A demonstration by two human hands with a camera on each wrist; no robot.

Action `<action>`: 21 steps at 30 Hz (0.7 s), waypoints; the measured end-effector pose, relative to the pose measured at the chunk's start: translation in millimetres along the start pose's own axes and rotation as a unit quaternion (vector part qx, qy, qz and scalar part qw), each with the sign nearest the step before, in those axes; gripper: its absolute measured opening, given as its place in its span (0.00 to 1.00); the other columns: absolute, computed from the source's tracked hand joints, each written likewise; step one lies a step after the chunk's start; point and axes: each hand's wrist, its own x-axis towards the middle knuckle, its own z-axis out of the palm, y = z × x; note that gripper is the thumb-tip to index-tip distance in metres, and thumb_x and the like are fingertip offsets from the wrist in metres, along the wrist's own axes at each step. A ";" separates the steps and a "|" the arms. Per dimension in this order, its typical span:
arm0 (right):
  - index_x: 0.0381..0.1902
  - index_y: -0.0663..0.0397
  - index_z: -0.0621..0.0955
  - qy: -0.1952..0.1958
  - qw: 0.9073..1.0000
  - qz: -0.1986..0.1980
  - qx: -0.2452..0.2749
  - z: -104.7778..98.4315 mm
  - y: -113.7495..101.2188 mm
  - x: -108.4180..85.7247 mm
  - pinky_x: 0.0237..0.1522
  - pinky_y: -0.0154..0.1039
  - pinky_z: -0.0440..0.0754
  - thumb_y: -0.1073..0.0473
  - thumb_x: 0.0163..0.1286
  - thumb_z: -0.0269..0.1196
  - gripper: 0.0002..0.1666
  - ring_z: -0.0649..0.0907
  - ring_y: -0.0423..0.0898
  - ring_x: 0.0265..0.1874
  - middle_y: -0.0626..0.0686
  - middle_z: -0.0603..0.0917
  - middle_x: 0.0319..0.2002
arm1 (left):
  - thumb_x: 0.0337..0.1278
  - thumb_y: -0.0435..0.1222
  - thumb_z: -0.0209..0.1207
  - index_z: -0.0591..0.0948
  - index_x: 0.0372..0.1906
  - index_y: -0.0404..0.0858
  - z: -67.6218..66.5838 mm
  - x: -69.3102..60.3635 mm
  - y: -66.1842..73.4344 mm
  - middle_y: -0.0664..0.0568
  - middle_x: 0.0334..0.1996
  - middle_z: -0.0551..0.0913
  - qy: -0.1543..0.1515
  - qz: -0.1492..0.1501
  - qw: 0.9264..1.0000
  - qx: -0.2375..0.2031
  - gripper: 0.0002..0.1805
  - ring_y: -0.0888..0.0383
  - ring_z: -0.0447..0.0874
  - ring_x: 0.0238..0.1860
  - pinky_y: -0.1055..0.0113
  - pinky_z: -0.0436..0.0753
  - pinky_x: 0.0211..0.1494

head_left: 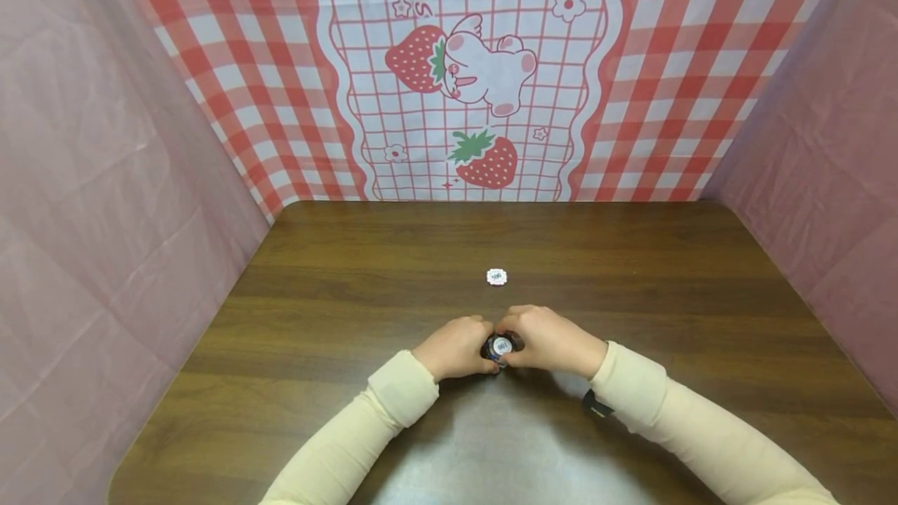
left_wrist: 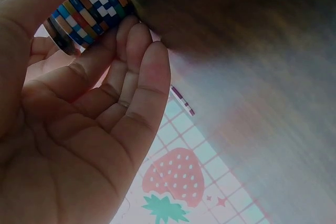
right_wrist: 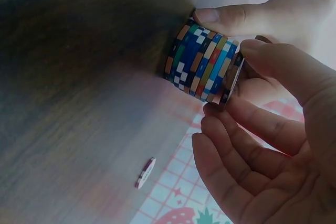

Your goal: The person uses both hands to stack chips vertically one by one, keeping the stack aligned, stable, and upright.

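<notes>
Multicoloured poker chips form a stack on the table, between both hands. My left hand curls round its side, with the thumb near the base in the right wrist view. The right hand pinches a dark-edged poker chip at the top of the stack, between thumb and fingers. That chip sits slightly tilted, with a narrow gap to those below in the right wrist view. Its white centre shows a number in the head view. A single white-faced poker chip lies flat beyond the hands.
The brown wooden table ends at a strawberry-print cloth behind. Pink cloth walls stand at both sides. A small dark object shows under the right cuff.
</notes>
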 end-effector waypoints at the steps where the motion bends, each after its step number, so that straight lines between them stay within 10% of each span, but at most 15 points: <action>1: 0.36 0.52 0.85 -0.001 1.000 0.000 0.000 0.4 -0.2 -0.2 0.34 0.31 0.77 0.58 0.51 0.71 0.13 0.78 0.37 0.30 0.45 0.81 0.31 | 0.42 0.47 0.72 0.80 0.34 0.43 0.1 0.0 0.0 0.57 0.29 0.82 0.001 0.001 1.000 0.000 0.17 0.62 0.77 0.31 0.67 0.78 0.37; 21: 0.33 0.51 0.84 0.011 1.000 -0.011 -0.017 5.4 0.1 0.7 0.33 0.32 0.77 0.56 0.50 0.72 0.12 0.78 0.36 0.29 0.45 0.81 0.30 | 0.41 0.46 0.72 0.80 0.33 0.44 -0.2 0.4 0.3 0.57 0.29 0.82 -0.001 -0.005 1.000 -0.007 0.16 0.61 0.77 0.31 0.66 0.78 0.37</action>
